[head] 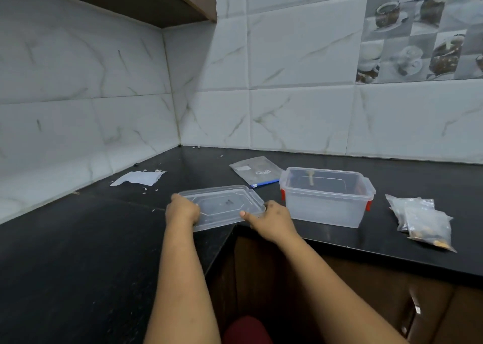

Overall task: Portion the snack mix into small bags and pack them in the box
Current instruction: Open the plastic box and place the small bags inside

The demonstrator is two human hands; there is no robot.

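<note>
The open box (326, 197) stands on the black counter (78, 239). Just left of the box lies its clear lid (222, 206), gripped at its two ends by the left hand (183, 209) and right hand (269, 217). Right of the box lie filled small bags (420, 219); behind it, touching, a zip bag (254, 171). Far left of the box lies torn paper (138, 178).

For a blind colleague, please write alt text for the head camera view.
A person's left hand and right hand grip the two ends of a clear plastic lid at the corner of a black counter. To its right stands an open clear box, with filled small bags beyond it.
</note>
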